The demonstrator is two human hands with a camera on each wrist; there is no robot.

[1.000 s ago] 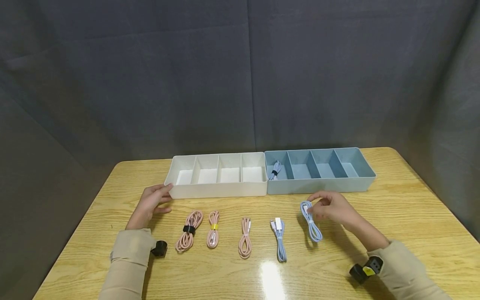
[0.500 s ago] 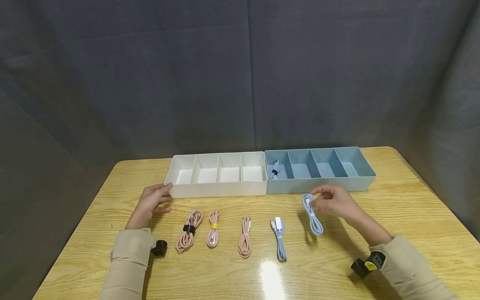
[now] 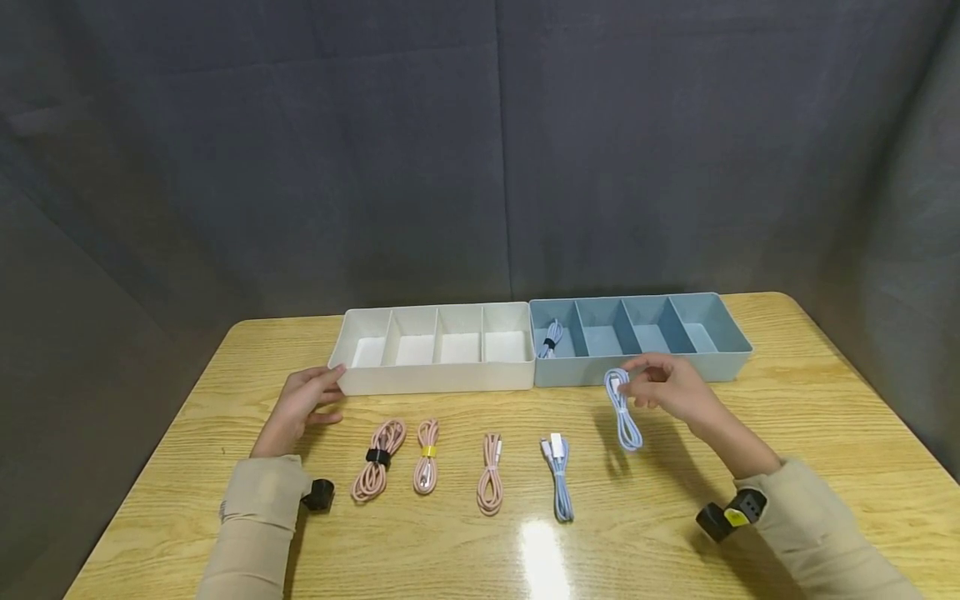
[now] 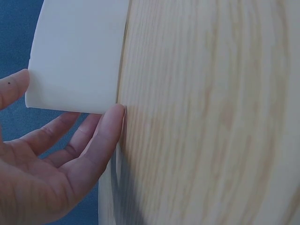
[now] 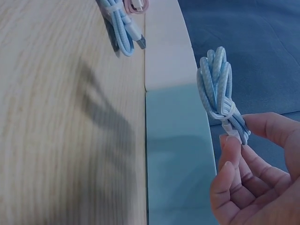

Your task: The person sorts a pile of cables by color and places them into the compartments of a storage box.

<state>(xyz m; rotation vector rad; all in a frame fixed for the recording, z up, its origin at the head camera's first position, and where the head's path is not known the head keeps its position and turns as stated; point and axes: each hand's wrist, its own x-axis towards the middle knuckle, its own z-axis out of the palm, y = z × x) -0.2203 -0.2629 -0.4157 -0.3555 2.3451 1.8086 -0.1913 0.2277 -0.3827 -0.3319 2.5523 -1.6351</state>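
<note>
My right hand pinches a coiled light blue cable by its upper end, off the table and in front of the blue divided box. In the right wrist view the bundle of the held cable points away from the fingertips. At the left front corner of the white divided box, my left hand touches the box with extended fingers. The left wrist view has the fingertips against the white box's end. Another blue cable with a black strap lies in the blue box's leftmost compartment.
On the wooden table lie a pink cable with a black strap, a pink cable with a yellow strap, another pink cable and a blue cable. Dark cloth hangs behind the boxes.
My right hand has moved the blue cable away from me, nearer the blue box's front wall. The left hand stays at the white box's corner.
</note>
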